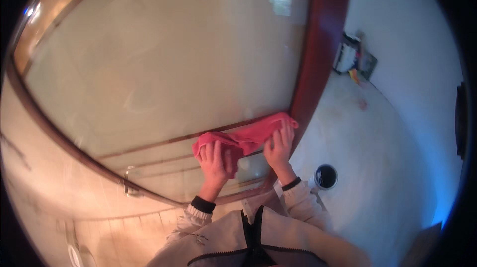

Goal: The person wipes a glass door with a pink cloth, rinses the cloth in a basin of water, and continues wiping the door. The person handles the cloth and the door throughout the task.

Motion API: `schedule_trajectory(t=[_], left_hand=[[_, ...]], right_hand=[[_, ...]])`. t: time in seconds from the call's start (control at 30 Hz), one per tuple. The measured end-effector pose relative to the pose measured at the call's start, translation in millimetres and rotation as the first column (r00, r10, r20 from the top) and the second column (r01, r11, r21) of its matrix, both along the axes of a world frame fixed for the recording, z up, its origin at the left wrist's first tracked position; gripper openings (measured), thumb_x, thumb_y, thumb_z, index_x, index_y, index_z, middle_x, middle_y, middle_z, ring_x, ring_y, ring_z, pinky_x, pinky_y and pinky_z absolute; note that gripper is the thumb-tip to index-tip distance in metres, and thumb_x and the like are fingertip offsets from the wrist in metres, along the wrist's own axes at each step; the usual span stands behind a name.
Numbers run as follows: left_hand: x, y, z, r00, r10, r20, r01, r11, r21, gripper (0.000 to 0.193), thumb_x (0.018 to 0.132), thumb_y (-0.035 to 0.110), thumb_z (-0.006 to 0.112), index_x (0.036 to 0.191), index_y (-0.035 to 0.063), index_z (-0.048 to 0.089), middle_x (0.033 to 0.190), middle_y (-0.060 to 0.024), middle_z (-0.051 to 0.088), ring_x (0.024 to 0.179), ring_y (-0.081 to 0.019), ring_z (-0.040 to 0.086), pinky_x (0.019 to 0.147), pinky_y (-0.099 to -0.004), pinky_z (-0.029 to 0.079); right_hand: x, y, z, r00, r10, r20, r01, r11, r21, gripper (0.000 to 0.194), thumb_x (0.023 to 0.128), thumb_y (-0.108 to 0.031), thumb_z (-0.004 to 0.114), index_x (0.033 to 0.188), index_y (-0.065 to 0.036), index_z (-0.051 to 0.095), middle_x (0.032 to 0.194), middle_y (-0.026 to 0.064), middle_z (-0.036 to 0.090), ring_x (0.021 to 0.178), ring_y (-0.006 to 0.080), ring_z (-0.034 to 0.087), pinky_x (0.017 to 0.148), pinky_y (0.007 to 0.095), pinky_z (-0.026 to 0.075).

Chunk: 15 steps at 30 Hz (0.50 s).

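Note:
A pink cloth (pixel 246 134) lies stretched between both hands against the lower part of a large glass panel (pixel 179 73) with a dark reddish frame (pixel 320 43). My left hand (pixel 214 164) grips the cloth's left end, where part of it is bunched and hangs down beside the thumb. With curled fingers, my right hand (pixel 279 147) holds the cloth's right end, near the inner edge of the frame's right side. Thin dark lines cross the glass below and to the left of the cloth.
A bucket (pixel 326 177) with a dark inside stands on the pale floor (pixel 357 147), right of my right forearm. Farther up on the right, assorted items (pixel 350 56) lie by the wall. A metal fitting (pixel 130 181) sits on the panel's lower left edge.

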<state>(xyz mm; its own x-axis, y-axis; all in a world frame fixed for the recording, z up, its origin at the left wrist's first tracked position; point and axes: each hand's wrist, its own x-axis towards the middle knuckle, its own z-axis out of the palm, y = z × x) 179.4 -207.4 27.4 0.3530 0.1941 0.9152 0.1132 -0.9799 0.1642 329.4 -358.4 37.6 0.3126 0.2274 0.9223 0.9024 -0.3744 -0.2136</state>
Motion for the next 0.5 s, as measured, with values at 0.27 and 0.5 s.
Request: schedule_trajectory(t=[0.27, 0.5], left_hand=[[-24, 27, -23, 0.992, 0.122, 0.019, -0.117, 0.979, -0.167, 0.062, 0.085, 0.02, 0.074, 0.139, -0.0026, 0.052, 0.142, -0.0254, 0.05, 0.133, -0.0491, 0.044, 0.111, -0.0647, 0.03], [-69, 94, -33, 0.959, 0.283, -0.014, -0.28, 0.937, -0.211, 0.07, 0.087, 0.02, 0.073, 0.147, -0.0032, 0.046, 0.154, -0.0313, 0.04, 0.144, -0.0536, 0.034, 0.119, -0.0664, 0.022]], right_hand=[[-27, 75, 7, 0.94, 0.3, 0.165, -0.291, 0.953, -0.08, 0.034, 0.083, -0.007, 0.07, 0.116, 0.0, 0.069, 0.142, 0.0232, 0.058, 0.138, 0.044, 0.049, 0.113, 0.0612, 0.039], [-29, 59, -28, 0.933, 0.294, 0.209, -0.26, 0.95, -0.174, 0.023, 0.081, -0.003, 0.069, 0.104, -0.002, 0.07, 0.137, 0.0192, 0.063, 0.134, 0.0416, 0.054, 0.112, 0.062, 0.039]])
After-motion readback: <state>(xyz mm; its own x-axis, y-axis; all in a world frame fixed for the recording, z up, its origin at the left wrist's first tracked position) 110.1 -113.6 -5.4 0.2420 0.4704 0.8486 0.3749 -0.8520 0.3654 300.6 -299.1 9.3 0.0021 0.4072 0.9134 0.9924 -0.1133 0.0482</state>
